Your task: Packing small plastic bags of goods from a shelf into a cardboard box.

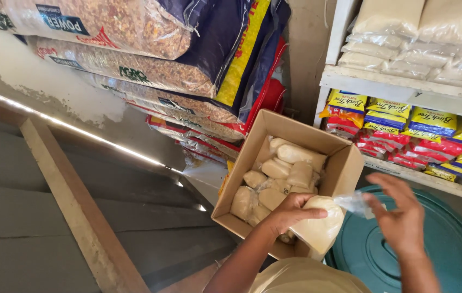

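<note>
stacked feed sacks (133,59) fill the upper left against a pale wall, and white shelves (404,89) on the right carry clear bags of pale grain above and rows of yellow, blue and red packets (404,127) below. between them sits an open cardboard box (345,168), tilted in view, packed with small clear bags of a pale, flour-like powder (279,173). just beside the box, low on the right, lies a round teal drum lid (448,249).

left hand (290,212) reaches in from the bottom edge, its grip clamped around one full powder bag (323,225) held over the near corner of the box, fingers wrapped over the bag's top. the bag's loose plastic neck (353,203) sticks out to the right. right hand (399,217) is raised over the teal lid, its grip apart with fingers spread, fingertips just beside that plastic neck; whether they touch it cannot be told, as the hand is blurred. a rounded tan shape (307,276) shows at the bottom edge under the arms.
</note>
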